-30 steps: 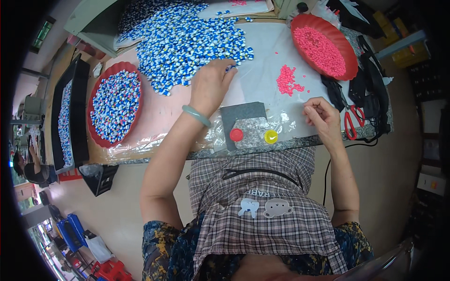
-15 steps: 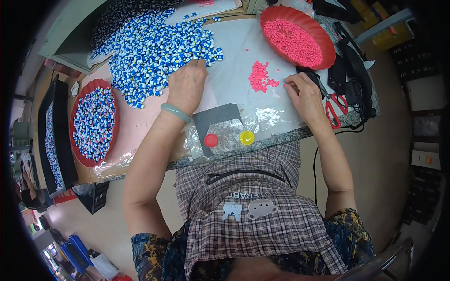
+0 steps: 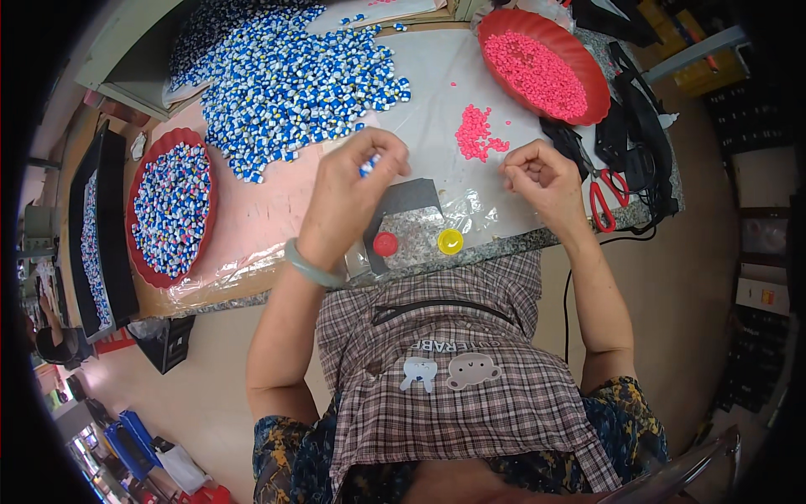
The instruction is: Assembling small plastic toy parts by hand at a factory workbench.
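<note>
Blue-and-white pieces [image 3: 285, 84] cover the desk [image 3: 252, 218]; pink pellets [image 3: 537, 71] fill a red tray [image 3: 600, 101]. The apron [image 3: 445, 395] is brown-and-white plaid. The scissors [image 3: 606, 195] have red handles.

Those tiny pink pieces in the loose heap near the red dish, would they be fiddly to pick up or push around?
Probably fiddly: each pink piece is tiny beside the right hand, so it likely takes a fingertip pinch. They look light, since a few strays lie scattered from the heap. On the smooth clear plastic sheet a push would likely slide and spread them.
</note>
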The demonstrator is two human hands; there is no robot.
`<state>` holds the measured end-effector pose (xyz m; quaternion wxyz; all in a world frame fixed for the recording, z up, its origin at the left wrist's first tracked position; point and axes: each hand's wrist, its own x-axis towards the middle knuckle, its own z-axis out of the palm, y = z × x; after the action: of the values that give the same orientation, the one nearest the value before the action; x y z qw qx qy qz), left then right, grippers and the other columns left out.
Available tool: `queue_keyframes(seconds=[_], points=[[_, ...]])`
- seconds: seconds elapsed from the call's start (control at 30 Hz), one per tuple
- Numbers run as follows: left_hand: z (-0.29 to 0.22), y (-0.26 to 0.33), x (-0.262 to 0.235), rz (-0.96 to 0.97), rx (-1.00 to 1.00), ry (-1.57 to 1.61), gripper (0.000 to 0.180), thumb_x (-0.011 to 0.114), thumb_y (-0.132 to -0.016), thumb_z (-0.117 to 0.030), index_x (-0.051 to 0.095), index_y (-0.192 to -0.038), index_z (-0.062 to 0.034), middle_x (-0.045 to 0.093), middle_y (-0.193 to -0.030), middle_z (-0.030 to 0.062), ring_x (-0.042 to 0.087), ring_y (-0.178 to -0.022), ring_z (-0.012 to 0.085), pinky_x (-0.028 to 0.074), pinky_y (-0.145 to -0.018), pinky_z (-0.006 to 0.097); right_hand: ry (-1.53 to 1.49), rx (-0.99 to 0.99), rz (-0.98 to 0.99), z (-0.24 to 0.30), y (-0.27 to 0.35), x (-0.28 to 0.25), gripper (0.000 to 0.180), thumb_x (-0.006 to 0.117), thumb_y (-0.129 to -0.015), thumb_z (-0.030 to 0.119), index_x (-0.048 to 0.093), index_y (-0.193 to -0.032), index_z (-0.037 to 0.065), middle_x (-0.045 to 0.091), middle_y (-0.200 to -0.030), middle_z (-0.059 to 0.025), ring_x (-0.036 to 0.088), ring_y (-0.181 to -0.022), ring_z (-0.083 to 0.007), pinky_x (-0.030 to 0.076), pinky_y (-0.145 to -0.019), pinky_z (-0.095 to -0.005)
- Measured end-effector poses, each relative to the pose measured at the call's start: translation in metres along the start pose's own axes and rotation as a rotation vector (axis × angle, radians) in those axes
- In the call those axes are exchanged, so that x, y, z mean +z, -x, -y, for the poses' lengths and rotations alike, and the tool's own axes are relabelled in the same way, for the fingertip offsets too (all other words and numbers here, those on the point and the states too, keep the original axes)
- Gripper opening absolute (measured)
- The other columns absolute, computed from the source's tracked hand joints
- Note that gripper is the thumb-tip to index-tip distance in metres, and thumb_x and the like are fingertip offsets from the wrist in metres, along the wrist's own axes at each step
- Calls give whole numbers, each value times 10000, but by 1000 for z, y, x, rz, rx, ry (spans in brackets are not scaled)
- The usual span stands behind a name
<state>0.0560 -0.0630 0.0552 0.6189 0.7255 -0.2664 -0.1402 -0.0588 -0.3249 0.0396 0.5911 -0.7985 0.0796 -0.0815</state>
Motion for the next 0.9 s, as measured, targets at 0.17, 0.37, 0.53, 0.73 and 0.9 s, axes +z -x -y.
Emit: queue_keyframes(seconds=[0.17, 0.37, 0.53, 0.73, 0.9], points=[[-21, 28, 29, 110, -110, 184, 152, 610, -964, -127, 649, -982, 18, 679, -808, 52, 649, -772, 100, 514, -717, 260, 4, -175, 41, 32, 19, 24, 116, 635, -860, -109, 622, -950, -36, 668, -968, -118, 665, -796, -140, 569, -745, -268], [-26, 32, 42, 161, -101, 91, 169, 590, -976, -114, 669, -1070, 1, 679, -842, 28, 631, -744, 77, 494, -680, 223, 400, -519, -45, 49, 24, 37, 190, 712, -817, -100, 638, -972, -18, 709, -926, -103, 709, -790, -164, 591, -688, -270], [-27, 31, 44, 107, 7, 7, 175, 599, -975, -135, 680, -1049, 2, 646, -783, 21, 571, -690, 56, 470, -632, 222, 616, -659, -71, 56, 22, 37, 211, 750, -799, -67, 656, -977, -5, 725, -897, -106, 725, -761, -200, 589, -674, -276], [-26, 26, 49, 82, -116, 165, 199, 607, -988, -168, 686, -1031, 10, 629, -761, -20, 536, -694, 34, 446, -626, 211, 775, -829, -106, 53, 18, 43, 297, 745, -796, -77, 667, -1078, -23, 740, -930, -109, 735, -790, -235, 586, -670, -289], [-25, 19, 50, 57, -194, 257, 194, 635, -975, -180, 687, -1006, 5, 618, -781, -41, 523, -702, 24, 433, -633, 197, 795, -855, -174, 50, 19, 49, 422, 717, -813, -99, 614, -1220, -65, 736, -1053, -135, 739, -835, -249, 593, -699, -307]])
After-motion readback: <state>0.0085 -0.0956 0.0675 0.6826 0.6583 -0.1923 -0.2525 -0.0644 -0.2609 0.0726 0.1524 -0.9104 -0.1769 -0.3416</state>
